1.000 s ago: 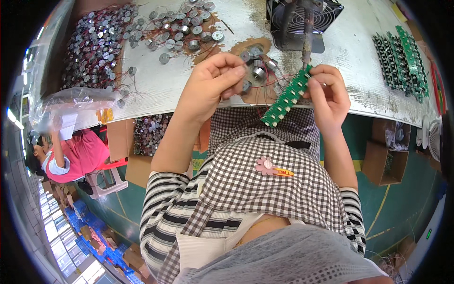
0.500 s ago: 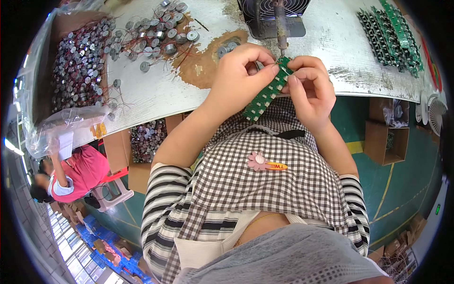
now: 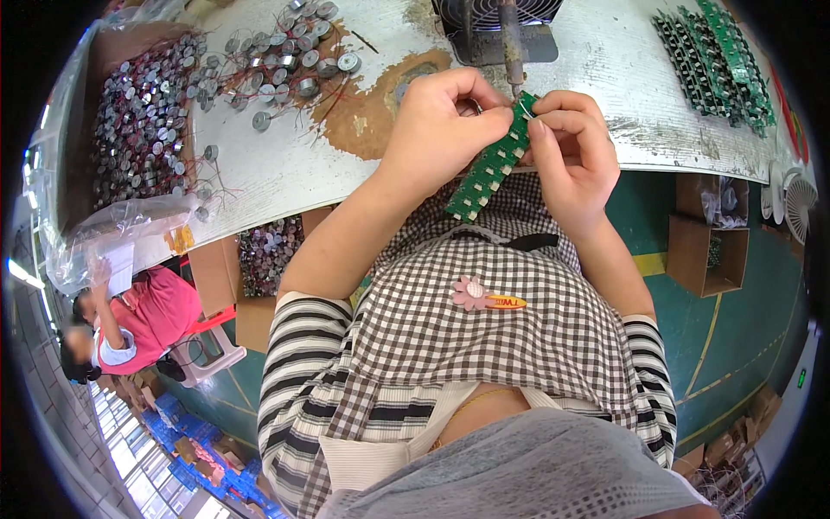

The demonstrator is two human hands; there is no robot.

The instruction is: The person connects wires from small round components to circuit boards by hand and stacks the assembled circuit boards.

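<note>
A long green circuit board (image 3: 484,177) with rows of pale parts slants over the table's front edge, its upper end under the tip of a soldering iron (image 3: 512,60). My left hand (image 3: 445,125) pinches at the board's left side, and a small grey round motor (image 3: 468,108) shows partly among its curled fingers. At the upper right edge, my right hand (image 3: 575,151) grips the board between thumb and fingers. A thin pale wire crosses the board's upper end by these fingertips. My fingers hide the exact contact at the iron tip.
Loose motors with red wires (image 3: 290,65) lie at the left, beside a full box of motors (image 3: 143,130). A black fan (image 3: 497,17) stands behind the iron. Stacked circuit boards (image 3: 713,69) lie far right. Another person (image 3: 147,320) sits at left.
Both hands have shifted slightly, and the board's upper end has moved a little up and right. The pale wire now shows at the right fingertips.
</note>
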